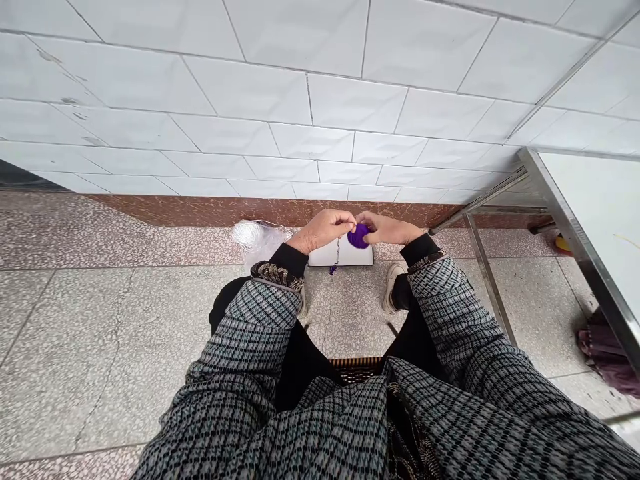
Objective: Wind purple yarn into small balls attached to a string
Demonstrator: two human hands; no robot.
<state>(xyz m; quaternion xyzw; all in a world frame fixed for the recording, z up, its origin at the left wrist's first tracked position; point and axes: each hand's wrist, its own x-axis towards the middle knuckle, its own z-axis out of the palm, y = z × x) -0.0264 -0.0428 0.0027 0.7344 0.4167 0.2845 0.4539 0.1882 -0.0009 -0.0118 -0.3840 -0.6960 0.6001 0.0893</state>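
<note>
My left hand (324, 229) is closed in a pinch, thumb and forefinger pressed together at the top of a thin, dark, twisted strand of yarn (337, 252). The strand hangs below the fingers and ends in a small purple tuft (333, 269). My right hand (391, 229) curls round a ball of purple yarn (358, 236), with its fingertips almost meeting the left ones. Whether a hook or needle lies between the fingertips I cannot make out. Beneath both hands, a shallow white box or board (325, 257) rests on the floor.
A ball of white yarn (247, 233) lies left of my hands beside a clear plastic bag (264, 249). The white tiled wall (320, 143) rises just ahead. At right stands a metal-framed table (575, 220), with dark purple cloth (607, 353) beneath it. A woven seat (356, 372) shows below me.
</note>
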